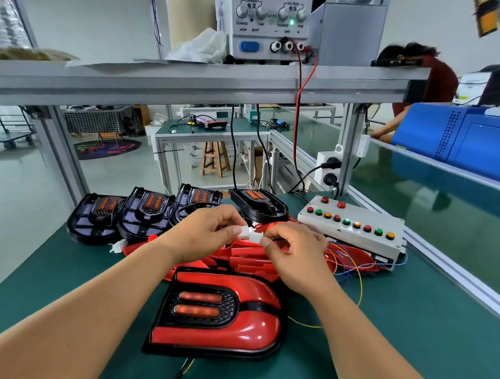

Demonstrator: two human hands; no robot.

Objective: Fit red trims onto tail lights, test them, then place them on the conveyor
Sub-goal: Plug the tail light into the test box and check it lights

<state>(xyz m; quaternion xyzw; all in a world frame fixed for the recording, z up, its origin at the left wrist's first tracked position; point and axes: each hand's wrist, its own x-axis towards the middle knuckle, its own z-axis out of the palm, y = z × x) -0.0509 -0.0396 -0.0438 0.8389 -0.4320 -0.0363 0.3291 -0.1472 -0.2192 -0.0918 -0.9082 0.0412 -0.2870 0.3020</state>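
A tail light with its red trim fitted [219, 312] lies on the green mat in front of me, amber lamps facing up. Above it my left hand [205, 233] pinches a white connector [244, 231]. My right hand [296, 255] pinches the mating white connector [256, 236], and the two plugs touch end to end. Loose red trims [245, 260] are piled under my hands. Several black tail lights without trims [147, 212] stand in a row behind. The grey test box [355, 231] with coloured buttons sits to the right, one green lamp lit.
The green conveyor belt [442, 211] runs along the right side behind an aluminium rail. A power supply [268, 24] stands on the shelf above, with red and black leads dropping down. Thin coloured wires [351, 273] trail from the test box. Another person works at the far right.
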